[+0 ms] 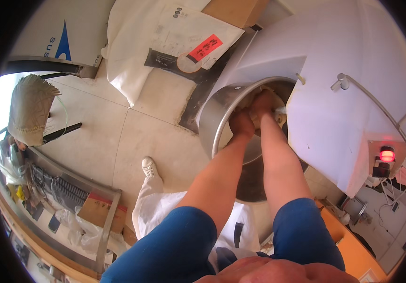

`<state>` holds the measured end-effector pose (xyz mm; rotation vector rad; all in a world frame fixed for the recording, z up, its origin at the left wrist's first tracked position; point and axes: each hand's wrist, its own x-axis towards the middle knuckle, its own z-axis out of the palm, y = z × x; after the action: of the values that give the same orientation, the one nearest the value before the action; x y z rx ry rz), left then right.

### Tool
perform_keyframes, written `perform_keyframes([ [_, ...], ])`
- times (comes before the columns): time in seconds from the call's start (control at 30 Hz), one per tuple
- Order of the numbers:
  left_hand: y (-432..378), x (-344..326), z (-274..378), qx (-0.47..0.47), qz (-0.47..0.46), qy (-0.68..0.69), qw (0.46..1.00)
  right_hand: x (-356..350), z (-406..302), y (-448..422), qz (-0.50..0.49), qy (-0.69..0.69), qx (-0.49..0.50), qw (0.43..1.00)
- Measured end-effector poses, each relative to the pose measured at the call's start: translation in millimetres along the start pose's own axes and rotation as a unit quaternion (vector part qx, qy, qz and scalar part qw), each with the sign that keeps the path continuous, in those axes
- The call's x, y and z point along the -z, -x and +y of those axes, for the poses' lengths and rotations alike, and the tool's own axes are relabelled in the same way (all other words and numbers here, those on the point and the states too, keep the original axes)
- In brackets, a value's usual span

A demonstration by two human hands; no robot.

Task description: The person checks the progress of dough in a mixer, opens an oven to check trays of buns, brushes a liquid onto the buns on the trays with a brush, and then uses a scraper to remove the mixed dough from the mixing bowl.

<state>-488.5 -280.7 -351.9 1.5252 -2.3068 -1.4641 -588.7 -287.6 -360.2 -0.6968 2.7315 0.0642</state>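
Note:
Both arms reach down into a deep round stainless steel bowl (219, 116), which sits at the body of a large white machine (330, 106). Inside it, my left hand (242, 122) is at the near left part, and my right hand (262, 102) is a little farther in, close beside it. Both hands touch a pale mass (277, 102) that looks like dough. The fingers are in shadow and partly buried or hidden, so their grip is not clear. A metal piece of the machine shows just right of my right hand.
A red lamp (387, 154) glows on the machine's right side, below a curved metal bar (383, 102). White sacks (128, 46) and a cardboard box (236, 12) lie beyond the bowl. A stool with a woven cover (31, 109) and a metal-framed table (109, 226) stand left.

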Motion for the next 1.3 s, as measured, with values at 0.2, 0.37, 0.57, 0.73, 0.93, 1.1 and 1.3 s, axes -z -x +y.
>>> perform_keyframes([
  [0.2,10,-3,-11,-0.008,0.091,0.003,0.996,-11,4,-4,-0.005,0.192,0.129,0.973],
  [0.37,24,20,-7,0.031,0.027,-0.035,0.999,-12,1,-11,-0.023,0.114,0.162,0.98],
  [0.57,35,25,-21,0.196,-0.004,0.021,0.98,-13,-22,65,0.068,-0.002,0.315,0.947],
  [0.73,38,51,-2,0.074,0.133,0.079,0.985,60,3,141,0.005,-0.05,0.079,0.996],
  [0.93,-9,26,23,-0.226,-0.038,-0.24,0.943,69,25,170,0.041,-0.134,0.119,0.983],
  [1.1,-25,11,3,-0.155,-0.193,-0.326,0.913,31,4,120,0.155,-0.152,0.11,0.97],
  [1.3,-18,9,-8,-0.094,-0.21,-0.354,0.906,-13,9,65,0.129,-0.211,0.033,0.968],
])
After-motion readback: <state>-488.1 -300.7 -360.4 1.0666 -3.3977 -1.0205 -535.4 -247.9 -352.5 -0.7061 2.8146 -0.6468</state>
